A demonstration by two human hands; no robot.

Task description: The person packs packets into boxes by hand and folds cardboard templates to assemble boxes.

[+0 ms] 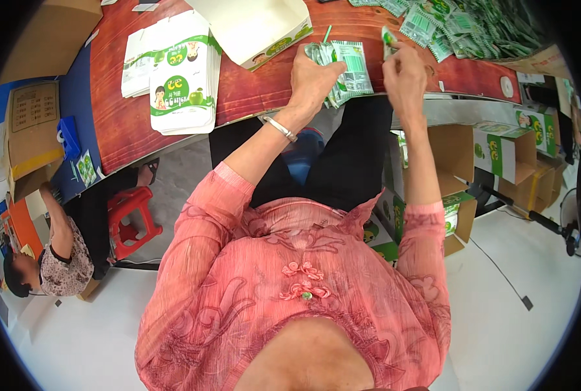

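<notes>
My left hand (314, 79) is closed round a small stack of green-and-white sachets (353, 68) at the table's near edge. Thumb and fingers press on the stack's left side, and a thin green strip sticks up behind it. To the right, my right hand (404, 73) pinches a single sachet (388, 38), held upright and apart from the stack. Beyond that hand lies a large heap of the same sachets (456, 29). An open white-and-green carton (254, 29) stands just past my left hand. Flat printed cartons (185, 75) are piled to its left.
The red wood-grain table (124, 133) curves round in front of me. Several cardboard boxes (453, 153) stand below its right end. At far left a person (65, 254) works by a blue tape dispenser (70, 138) and a brown carton (33, 124). A red stool (132, 220) stands nearby.
</notes>
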